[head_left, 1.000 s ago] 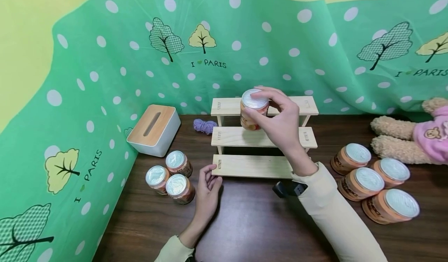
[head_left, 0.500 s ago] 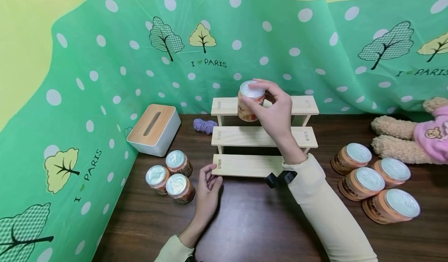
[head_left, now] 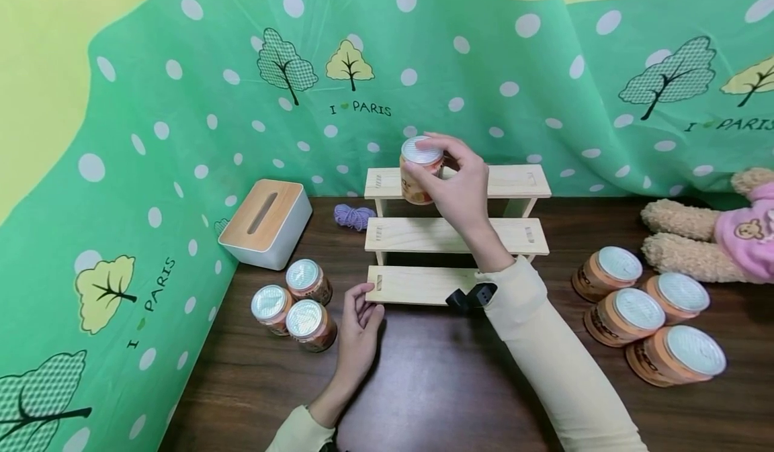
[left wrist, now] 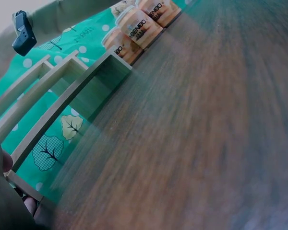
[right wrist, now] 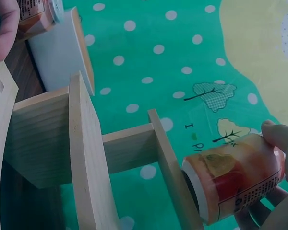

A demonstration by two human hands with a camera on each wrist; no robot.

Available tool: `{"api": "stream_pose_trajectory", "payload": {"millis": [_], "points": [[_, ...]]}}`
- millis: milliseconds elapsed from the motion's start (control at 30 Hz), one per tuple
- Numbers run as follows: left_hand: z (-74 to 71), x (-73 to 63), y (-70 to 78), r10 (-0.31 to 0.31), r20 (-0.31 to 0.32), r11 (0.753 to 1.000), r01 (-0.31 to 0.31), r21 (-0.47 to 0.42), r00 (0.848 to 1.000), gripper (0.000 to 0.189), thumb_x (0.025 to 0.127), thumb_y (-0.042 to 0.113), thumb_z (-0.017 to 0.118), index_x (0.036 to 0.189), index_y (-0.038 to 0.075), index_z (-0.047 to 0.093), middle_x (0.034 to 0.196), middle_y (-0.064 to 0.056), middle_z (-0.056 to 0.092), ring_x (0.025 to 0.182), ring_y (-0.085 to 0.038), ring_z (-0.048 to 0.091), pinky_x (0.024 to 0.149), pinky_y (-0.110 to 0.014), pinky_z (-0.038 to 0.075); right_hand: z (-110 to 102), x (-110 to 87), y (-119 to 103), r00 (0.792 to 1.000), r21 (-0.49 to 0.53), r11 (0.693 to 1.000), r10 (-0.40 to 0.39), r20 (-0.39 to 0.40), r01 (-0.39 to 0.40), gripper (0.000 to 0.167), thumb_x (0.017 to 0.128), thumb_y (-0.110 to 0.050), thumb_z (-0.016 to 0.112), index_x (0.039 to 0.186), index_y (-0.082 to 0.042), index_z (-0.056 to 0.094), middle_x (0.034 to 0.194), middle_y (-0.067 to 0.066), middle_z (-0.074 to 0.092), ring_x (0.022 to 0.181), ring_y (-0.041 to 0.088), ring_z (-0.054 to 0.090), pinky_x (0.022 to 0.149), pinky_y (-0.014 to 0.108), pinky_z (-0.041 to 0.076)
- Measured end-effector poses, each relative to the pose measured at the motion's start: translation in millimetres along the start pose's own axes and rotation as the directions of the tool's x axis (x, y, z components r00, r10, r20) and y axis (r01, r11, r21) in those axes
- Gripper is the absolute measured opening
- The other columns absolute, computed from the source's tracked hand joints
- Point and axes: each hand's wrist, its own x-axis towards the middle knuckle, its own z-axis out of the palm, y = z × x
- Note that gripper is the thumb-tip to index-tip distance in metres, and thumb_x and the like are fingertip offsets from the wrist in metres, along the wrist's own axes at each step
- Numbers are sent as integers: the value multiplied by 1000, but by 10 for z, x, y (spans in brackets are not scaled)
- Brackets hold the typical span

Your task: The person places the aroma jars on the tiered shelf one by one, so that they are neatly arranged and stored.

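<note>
My right hand [head_left: 464,187] holds an orange-labelled can [head_left: 414,182] with a silvery lid, thumb and fingers around its upper part. The can is upright at the top tier of a three-tier wooden shelf [head_left: 411,236], left of its middle. In the right wrist view, the can's base [right wrist: 194,191] is close to the top board; whether they touch I cannot tell. My left hand [head_left: 358,334] grips the left end of the lowest tier. In the left wrist view, its fingertips [left wrist: 30,204] show around the shelf's corner.
Three similar cans [head_left: 304,319] stand in a cluster on the left. Several more cans [head_left: 637,309] are grouped on the right, near a plush toy [head_left: 740,234]. A tissue box [head_left: 260,220] and purple yarn [head_left: 353,217] lie left of the shelf, before a green curtain [head_left: 338,29].
The right hand has carried the can leftward and slightly up, from in front of the upper tiers to the top tier's left part. My left hand stays at the shelf's end.
</note>
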Motion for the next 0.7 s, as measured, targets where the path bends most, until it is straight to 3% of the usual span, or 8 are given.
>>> {"api": "stream_pose_trajectory", "payload": {"millis": [233, 700], "points": [[-5, -1, 2, -6, -1, 1000, 6, -3, 1000, 41, 104, -10, 64, 144, -6, 53, 149, -24, 65, 139, -31, 61, 113, -24, 52, 108, 47, -1, 999, -11, 999, 31, 45, -30, 39, 87, -13, 97, 122, -4, 81, 144, 11, 74, 121, 22, 71, 100, 26, 57], [-5, 3, 22, -4, 6, 1000, 4, -3, 1000, 41, 105, -9, 64, 144, -5, 53, 151, -24, 64, 139, -30, 61, 114, -27, 51, 283, 145, 67, 997, -40, 999, -23, 69, 26, 40, 90, -12, 95, 125, -3, 79, 139, 10, 75, 116, 24, 71, 97, 37, 60]]}}
